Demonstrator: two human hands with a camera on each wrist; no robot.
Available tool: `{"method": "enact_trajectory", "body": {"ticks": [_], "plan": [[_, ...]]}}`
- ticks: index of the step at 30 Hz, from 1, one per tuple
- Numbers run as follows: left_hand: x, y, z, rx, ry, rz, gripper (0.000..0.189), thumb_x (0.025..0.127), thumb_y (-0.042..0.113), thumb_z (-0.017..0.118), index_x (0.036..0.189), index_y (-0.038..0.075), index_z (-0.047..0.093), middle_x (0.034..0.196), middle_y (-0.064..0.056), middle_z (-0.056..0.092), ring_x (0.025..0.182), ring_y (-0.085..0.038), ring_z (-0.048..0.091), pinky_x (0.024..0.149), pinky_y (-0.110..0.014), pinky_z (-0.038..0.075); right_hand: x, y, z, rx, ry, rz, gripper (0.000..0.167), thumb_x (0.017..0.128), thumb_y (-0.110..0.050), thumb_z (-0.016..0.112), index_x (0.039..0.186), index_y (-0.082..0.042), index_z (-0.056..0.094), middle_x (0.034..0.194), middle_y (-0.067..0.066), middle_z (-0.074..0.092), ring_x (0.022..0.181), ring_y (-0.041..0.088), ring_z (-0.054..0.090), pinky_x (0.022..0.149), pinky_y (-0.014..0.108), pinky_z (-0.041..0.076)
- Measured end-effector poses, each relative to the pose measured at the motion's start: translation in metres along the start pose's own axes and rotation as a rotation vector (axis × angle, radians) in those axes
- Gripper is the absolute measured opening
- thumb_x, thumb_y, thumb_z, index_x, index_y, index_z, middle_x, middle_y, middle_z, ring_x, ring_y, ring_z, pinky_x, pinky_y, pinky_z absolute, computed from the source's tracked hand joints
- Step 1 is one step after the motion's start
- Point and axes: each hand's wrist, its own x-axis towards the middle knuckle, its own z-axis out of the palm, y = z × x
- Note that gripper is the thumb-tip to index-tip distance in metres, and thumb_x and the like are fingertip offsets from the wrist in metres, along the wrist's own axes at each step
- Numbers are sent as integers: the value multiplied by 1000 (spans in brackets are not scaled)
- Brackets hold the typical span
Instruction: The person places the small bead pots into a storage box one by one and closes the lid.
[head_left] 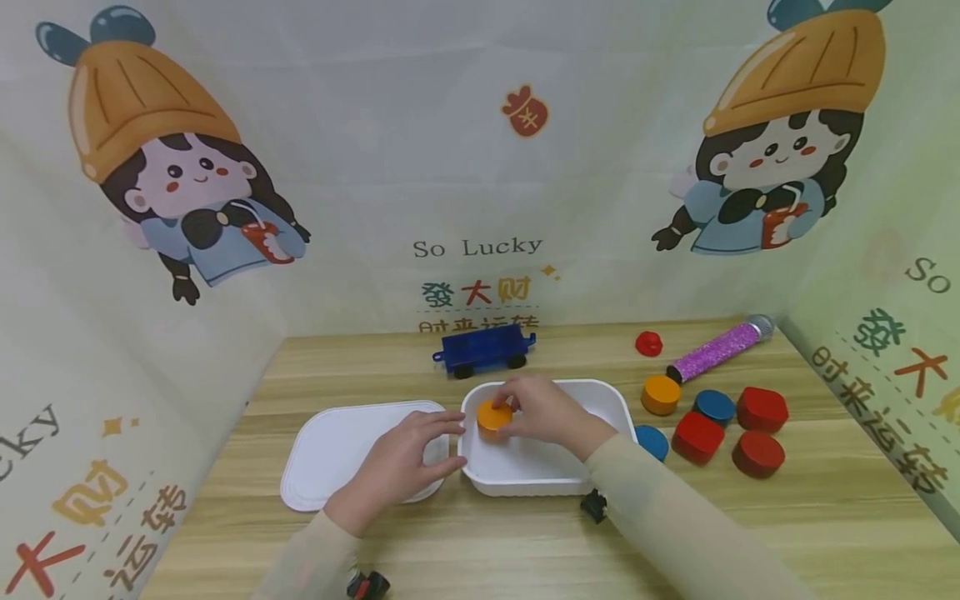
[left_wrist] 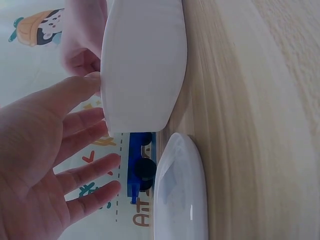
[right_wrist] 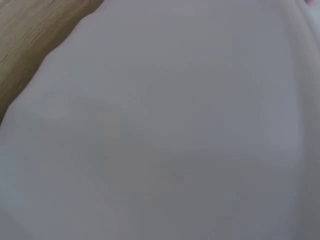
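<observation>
An orange round block [head_left: 491,423] is pinched between the thumb and fingers of my right hand [head_left: 546,412], inside the left end of a white plastic container [head_left: 525,487]. My left hand [head_left: 405,454] reaches to the container's left side with its fingers spread. In the left wrist view, the left thumb [left_wrist: 75,95] touches the container's rim and the other fingers are extended. Under the left hand lies a flat white lid [head_left: 333,446], partly covered by it. The container's white wall [right_wrist: 175,110] fills most of the right wrist view, too blurred for detail.
Right of the container lie several red blocks [head_left: 699,437], two blue round blocks [head_left: 715,406] and another orange round block [head_left: 662,394]. Behind these are a small red piece [head_left: 648,343] and a glittery purple microphone [head_left: 716,352]. A blue toy wagon [head_left: 485,350] stands behind the container.
</observation>
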Motion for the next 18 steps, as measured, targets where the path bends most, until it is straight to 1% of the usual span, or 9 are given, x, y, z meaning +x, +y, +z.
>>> {"method": "enact_trajectory", "body": {"ticks": [4,9,13,18], "plan": [[-1,0,1,-5,-7,-11,40,91,39,80,125,19,75,144,3,65,130,-23,61,106,-47,54,5,-1,4,13,-3,15,31,83,-20,89,110,-9,78,109,4,75,98,23,67,92,36,60],[-1,1,0,12,-11,0,40,91,40,79,124,18,75,143,2,65,129,-23,62,105,-47,55,8,1,8,9,0,19,31,83,-21,89,110,-9,78,106,3,74,96,22,66,91,36,60],[0,0,-1,32,-8,16,41,91,41,78,124,18,75,142,2,66,128,-23,62,104,-46,55,8,2,11,3,-2,0,29,83,-18,88,109,-8,78,105,4,72,95,21,66,91,35,60],[0,0,-1,42,2,20,41,91,42,79,125,18,75,142,3,66,128,-22,62,103,-45,56,6,2,9,1,-20,-21,27,84,-14,86,109,-7,77,108,6,72,98,22,67,93,37,60]]}}
